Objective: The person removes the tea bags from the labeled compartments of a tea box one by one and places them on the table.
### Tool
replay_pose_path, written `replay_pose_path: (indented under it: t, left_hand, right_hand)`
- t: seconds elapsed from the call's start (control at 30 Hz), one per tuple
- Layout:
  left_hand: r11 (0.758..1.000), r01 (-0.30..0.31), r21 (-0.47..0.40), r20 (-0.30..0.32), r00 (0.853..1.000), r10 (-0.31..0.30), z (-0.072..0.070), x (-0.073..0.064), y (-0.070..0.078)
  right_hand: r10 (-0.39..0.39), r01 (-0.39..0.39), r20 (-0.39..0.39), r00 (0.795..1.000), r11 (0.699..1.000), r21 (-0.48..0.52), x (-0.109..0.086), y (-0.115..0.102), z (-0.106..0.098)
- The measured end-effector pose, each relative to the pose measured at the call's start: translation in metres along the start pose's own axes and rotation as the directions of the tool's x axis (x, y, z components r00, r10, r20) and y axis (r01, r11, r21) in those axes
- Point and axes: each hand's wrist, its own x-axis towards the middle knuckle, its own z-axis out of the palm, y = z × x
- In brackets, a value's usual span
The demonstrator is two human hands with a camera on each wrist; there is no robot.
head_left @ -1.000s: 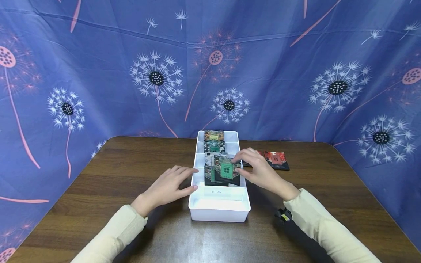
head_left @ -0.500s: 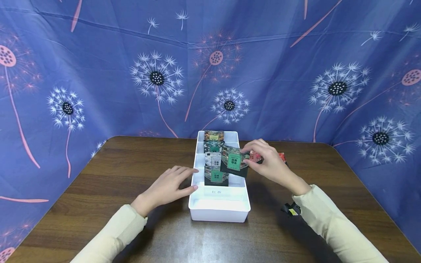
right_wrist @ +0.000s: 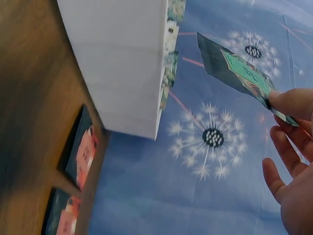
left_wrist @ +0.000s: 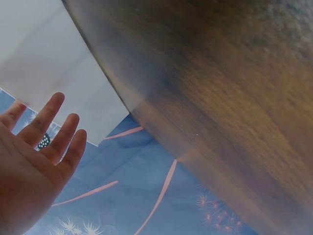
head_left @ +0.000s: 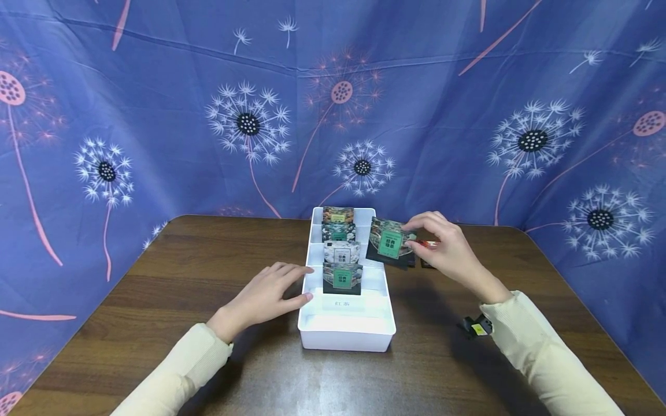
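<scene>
My right hand [head_left: 451,249] pinches a dark tea packet [head_left: 389,244] with a green label by its right edge, thumb on one face. It is raised by the right rim of a white divided box [head_left: 347,341]; the right wrist view shows the tea packet [right_wrist: 239,71] edge-on above the box's level. My left hand [head_left: 264,296] has its fingers extended, thumb and fingertips right at the box's left rim. Inside the box, one behind another, stand a green-labelled packet [head_left: 341,279], a white-labelled one [head_left: 341,253], another green one [head_left: 339,233] and a yellow-labelled one [head_left: 338,216].
Red-labelled packets lie on the brown table right of the box, mostly hidden behind my right hand in the head view; two, a nearer packet [right_wrist: 62,218] and a farther packet [right_wrist: 85,152], show in the right wrist view. A printed label [head_left: 343,304] marks the front divider.
My right hand has lifted the green-labelled packet out over the box and carried it right and away, uncovering the packets behind it. The left hand has stayed still.
</scene>
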Motion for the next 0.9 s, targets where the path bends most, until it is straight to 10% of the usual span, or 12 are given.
replay_pose_path:
  t: [0.9]
  left_hand:
    - [1.0, -0.006, -0.011, -0.022, 1.0, 0.006, 0.0, -0.001, 0.0]
  right_hand:
    - [0.185, -0.196, -0.096, 0.978, 0.972, -0.126, -0.057, 0.068, -0.038]
